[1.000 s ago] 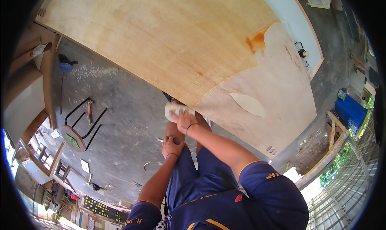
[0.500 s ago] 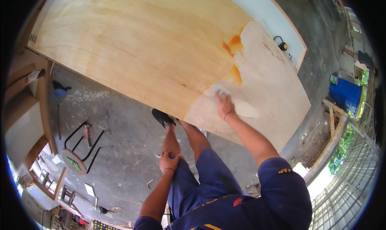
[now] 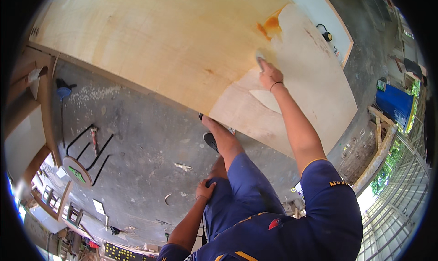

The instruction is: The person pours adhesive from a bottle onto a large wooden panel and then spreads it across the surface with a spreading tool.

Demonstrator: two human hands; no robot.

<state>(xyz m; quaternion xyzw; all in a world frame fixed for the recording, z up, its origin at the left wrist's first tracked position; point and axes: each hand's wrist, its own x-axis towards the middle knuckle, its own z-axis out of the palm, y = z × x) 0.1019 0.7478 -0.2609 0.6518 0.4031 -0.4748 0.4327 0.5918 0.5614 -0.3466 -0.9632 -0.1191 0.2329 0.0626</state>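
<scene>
A large plywood sheet (image 3: 150, 37) lies flat on the concrete floor, its left part stained warm yellow, its right part paler, with an orange patch (image 3: 270, 24) where the two meet. My right hand (image 3: 269, 73) is stretched far out over the sheet and grips a pale cloth pad (image 3: 260, 58) pressed on the wood just below the orange patch. My left hand (image 3: 205, 189) rests on my blue-trousered knee, fingers curled over it. One dark shoe (image 3: 211, 141) stands at the sheet's near edge.
A round stool with black legs (image 3: 80, 163) lies tipped on the floor at left, a hammer (image 3: 94, 140) beside it. A small black can (image 3: 326, 35) sits on a white board beyond the plywood. A blue bin (image 3: 394, 106) stands at right. Wooden frames line the left edge.
My right hand with the pad has swept from the sheet's near edge out across the wood toward the orange patch. My left hand has stayed on the knee.
</scene>
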